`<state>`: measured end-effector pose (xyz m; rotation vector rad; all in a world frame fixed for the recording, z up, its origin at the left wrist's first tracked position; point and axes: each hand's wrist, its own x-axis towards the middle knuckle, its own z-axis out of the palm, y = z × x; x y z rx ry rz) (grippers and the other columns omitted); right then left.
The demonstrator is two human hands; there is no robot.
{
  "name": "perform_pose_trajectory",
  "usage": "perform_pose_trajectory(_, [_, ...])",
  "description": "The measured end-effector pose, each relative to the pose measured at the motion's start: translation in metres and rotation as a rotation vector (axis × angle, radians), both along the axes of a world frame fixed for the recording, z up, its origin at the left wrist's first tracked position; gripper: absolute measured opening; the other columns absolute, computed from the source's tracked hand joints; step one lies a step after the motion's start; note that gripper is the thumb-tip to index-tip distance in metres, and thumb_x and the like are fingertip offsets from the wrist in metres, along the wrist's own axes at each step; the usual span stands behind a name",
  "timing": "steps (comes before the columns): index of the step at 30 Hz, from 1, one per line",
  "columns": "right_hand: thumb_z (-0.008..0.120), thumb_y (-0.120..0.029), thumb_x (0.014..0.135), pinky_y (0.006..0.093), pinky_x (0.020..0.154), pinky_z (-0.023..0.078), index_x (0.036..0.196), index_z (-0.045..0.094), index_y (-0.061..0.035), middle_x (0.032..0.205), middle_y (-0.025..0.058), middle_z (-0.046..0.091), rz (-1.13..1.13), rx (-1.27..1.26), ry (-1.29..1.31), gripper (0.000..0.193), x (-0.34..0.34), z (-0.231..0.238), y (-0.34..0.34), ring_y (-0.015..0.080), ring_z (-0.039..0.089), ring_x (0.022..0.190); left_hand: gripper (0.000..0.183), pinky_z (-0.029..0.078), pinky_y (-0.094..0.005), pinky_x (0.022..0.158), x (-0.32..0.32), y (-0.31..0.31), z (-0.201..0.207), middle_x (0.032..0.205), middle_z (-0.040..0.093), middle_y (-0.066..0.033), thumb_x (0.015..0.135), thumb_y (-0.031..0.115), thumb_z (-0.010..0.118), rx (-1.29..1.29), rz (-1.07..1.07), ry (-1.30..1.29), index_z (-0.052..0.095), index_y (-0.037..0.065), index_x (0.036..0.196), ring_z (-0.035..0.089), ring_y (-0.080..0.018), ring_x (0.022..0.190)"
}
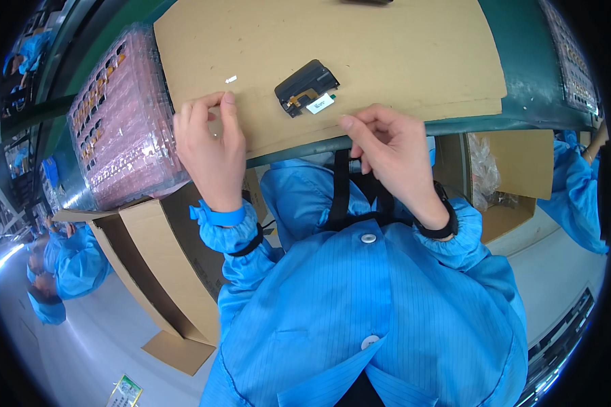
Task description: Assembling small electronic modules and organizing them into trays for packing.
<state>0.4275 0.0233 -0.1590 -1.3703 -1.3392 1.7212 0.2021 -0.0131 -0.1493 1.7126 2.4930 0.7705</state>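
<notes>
A black, slightly curved screen-like part (307, 80) lies on the cardboard sheet between my hands. An orange flex cable (309, 95) and a white label (320, 104) show at its near edge. My left hand (212, 146) is to its left over the cardboard's near edge, thumb and forefinger tips together. On the near right, my right hand (395, 150) has its thumb against a bent forefinger, the other fingers curled. Whatever either pinch holds is too small or hidden to make out. Neither hand touches the black part. Beyond my left fingertips lies a small white tag (231, 79).
The cardboard sheet (400, 47) covers the green bench (523, 74). A stack of clear and pink trays (125, 129) with small parts stands at the left. Open cartons (163, 251) sit below; one box (516, 163) holds clear plastic. Other people in blue work nearby.
</notes>
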Motion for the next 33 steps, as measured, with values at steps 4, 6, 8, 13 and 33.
perform_pose_trajectory(4, [0.067, -0.014, 0.093, 0.0192, 0.044, 0.039, 0.088, 0.068, 0.0028, 0.061, 0.0013, 0.061, -0.040, 0.017, 0.007, 0.018, 0.014, 0.007, 0.008, 0.0030, 0.055, 0.053, 0.019, 0.046, -0.0359, 0.075, 0.021, -0.001, -0.011, 0.092, 0.066, -0.0057, 0.084, 0.005, 0.067, 0.175, 0.005, -0.014, 0.067, 0.004, 0.103, 0.054, -0.0206, 0.078])
perform_pose_trajectory(6, [0.067, -0.014, 0.093, 0.0189, 0.045, 0.040, 0.088, 0.067, 0.0029, 0.061, 0.0014, 0.062, -0.043, -0.002, -0.001, 0.018, 0.018, 0.008, 0.012, 0.0033, 0.056, 0.054, 0.018, 0.046, -0.0355, 0.074, 0.025, -0.001, -0.013, 0.091, 0.065, -0.0054, 0.085, 0.005, 0.068, 0.132, 0.104, -0.044, 0.066, 0.003, 0.103, 0.054, -0.0207, 0.078])
perform_pose_trajectory(8, [0.067, -0.014, 0.093, 0.0188, 0.046, 0.040, 0.088, 0.067, 0.0030, 0.062, 0.0016, 0.062, -0.041, 0.006, 0.009, 0.018, 0.020, 0.005, 0.013, 0.0034, 0.056, 0.054, 0.016, 0.046, -0.0349, 0.074, 0.024, 0.005, -0.017, 0.090, 0.065, -0.0051, 0.084, 0.005, 0.068, 0.234, 0.063, 0.087, 0.067, 0.003, 0.100, 0.054, -0.0206, 0.078])
perform_pose_trajectory(13, [0.067, -0.014, 0.093, 0.0185, 0.048, 0.041, 0.087, 0.067, 0.0029, 0.062, 0.0021, 0.062, -0.045, 0.094, 0.049, 0.018, 0.025, -0.003, 0.012, 0.0039, 0.058, 0.056, 0.030, 0.044, -0.0388, 0.078, 0.034, -0.004, -0.009, 0.091, 0.063, -0.0060, 0.081, -0.002, 0.063, 0.186, 0.050, 0.112, 0.065, 0.005, 0.110, 0.053, -0.0266, 0.085])
perform_pose_trajectory(33, [0.075, -0.001, 0.072, 0.0325, 0.064, 0.051, 0.084, 0.068, -0.0019, 0.095, 0.0142, 0.064, 0.086, 0.924, -0.282, 0.014, 0.017, 0.008, 0.015, 0.0266, 0.063, 0.078, 0.033, 0.048, -0.0234, 0.064, 0.073, 0.008, -0.011, 0.092, 0.067, -0.0061, 0.096, 0.017, 0.064, 0.128, 0.022, -0.810, 0.057, -0.002, 0.122, 0.059, -0.0090, 0.074])
